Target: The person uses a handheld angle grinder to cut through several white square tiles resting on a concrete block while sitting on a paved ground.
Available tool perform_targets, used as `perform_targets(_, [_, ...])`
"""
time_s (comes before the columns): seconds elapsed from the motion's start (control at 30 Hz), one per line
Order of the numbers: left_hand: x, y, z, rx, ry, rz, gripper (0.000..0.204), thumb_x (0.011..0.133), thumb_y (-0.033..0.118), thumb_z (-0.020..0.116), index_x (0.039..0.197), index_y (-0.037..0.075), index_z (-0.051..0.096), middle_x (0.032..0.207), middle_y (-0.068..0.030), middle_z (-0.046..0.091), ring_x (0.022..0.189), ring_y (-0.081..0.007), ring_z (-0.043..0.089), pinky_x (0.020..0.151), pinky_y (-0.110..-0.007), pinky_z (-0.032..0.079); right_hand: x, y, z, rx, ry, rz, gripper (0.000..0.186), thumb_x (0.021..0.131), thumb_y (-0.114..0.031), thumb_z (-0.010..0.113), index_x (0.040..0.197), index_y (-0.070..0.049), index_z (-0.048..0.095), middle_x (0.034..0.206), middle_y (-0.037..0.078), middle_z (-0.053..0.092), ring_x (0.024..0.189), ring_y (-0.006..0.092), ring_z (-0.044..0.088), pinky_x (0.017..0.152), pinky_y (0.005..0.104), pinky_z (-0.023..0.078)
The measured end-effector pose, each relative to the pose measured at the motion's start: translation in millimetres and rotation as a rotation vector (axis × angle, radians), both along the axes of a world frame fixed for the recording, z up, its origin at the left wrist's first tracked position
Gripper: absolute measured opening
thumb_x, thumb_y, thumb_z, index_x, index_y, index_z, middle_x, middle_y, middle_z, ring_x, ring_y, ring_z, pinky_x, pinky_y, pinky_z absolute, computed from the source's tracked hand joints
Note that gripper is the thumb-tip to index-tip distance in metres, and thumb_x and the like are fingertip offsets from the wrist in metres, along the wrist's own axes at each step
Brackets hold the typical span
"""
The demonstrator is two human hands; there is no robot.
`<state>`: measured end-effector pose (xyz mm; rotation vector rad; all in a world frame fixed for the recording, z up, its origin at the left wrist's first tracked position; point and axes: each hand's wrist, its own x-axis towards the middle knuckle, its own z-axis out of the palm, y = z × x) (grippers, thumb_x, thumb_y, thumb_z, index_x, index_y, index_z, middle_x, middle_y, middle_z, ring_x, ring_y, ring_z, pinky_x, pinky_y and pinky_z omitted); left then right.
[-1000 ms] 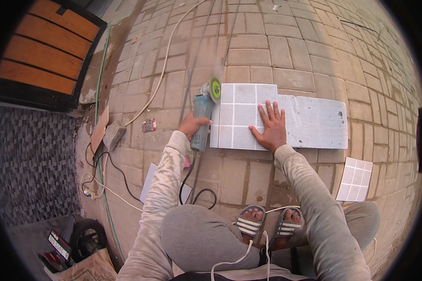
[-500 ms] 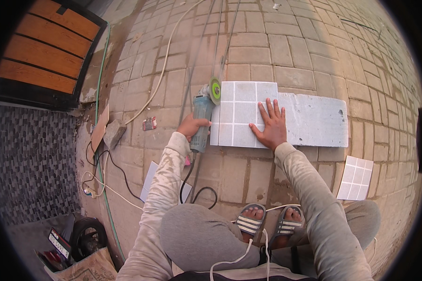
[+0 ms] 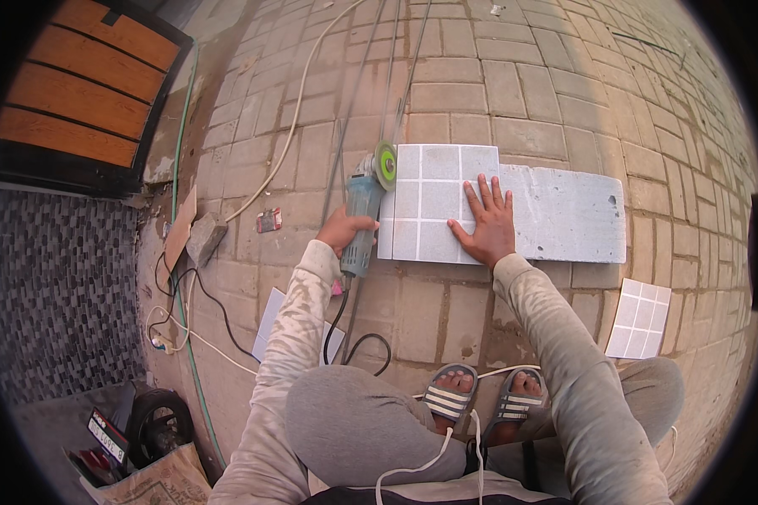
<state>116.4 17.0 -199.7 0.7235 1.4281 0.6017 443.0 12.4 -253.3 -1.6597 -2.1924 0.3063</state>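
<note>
My left hand [image 3: 342,231] is wrapped round the blue-grey body of an angle grinder [image 3: 361,215]. The grinder's green-faced disc [image 3: 385,166] stands on edge at the left side of a pale grey tile [image 3: 434,202] with white grid lines. A straight cut line runs down the tile near that side. My right hand [image 3: 489,225] lies flat on the tile's right part, fingers spread, pressing it from above. Beneath the tile, a light grey block [image 3: 568,215] sticks out to the right.
Brick-like pavers [image 3: 514,84] cover the ground. A smaller gridded tile piece [image 3: 638,320] lies at the right. Long thin rods [image 3: 345,118] run away beyond the grinder. A black power cord [image 3: 333,324], a pale cable [image 3: 290,135], a green hose [image 3: 175,151] and a stone chunk [image 3: 205,239] lie leftward.
The grinder's disc has shifted slightly toward me along the tile's left edge and left hand's grip stays. My right hand remains in place on the tile.
</note>
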Motion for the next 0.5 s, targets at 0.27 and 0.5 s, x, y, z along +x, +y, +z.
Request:
perform_targets(0.27, [-0.3, -4.6, 2.6, -0.030, 0.008, 0.008, 0.047, 0.079, 0.005, 0.076, 0.120, 0.001, 0.054, 0.094, -0.0098, 0.062, 0.072, -0.0262, 0.071, 0.064, -0.040, 0.061, -0.1, -0.1, 0.5, -0.006, 0.007, -0.004, 0.083, 0.088, -0.055, 0.065, 0.157, -0.014, 0.044, 0.168, 0.017, 0.029, 0.157, 0.0397, 0.019, 0.125, 0.0599, 0.013])
perform_targets(0.5, [3.0, -15.4, 6.8, 0.000, 0.015, 0.021, 0.043, 0.078, 0.006, 0.076, 0.116, -0.001, 0.056, 0.093, -0.0120, 0.065, 0.070, -0.0258, 0.070, 0.063, -0.040, 0.060, 0.8, -0.2, -1.0, 0.003, 0.006, -0.003, 0.084, 0.088, -0.055, 0.066, 0.157, -0.014, 0.044, 0.168, 0.016, 0.029, 0.157, 0.0394, 0.020, 0.125, 0.0599, 0.013])
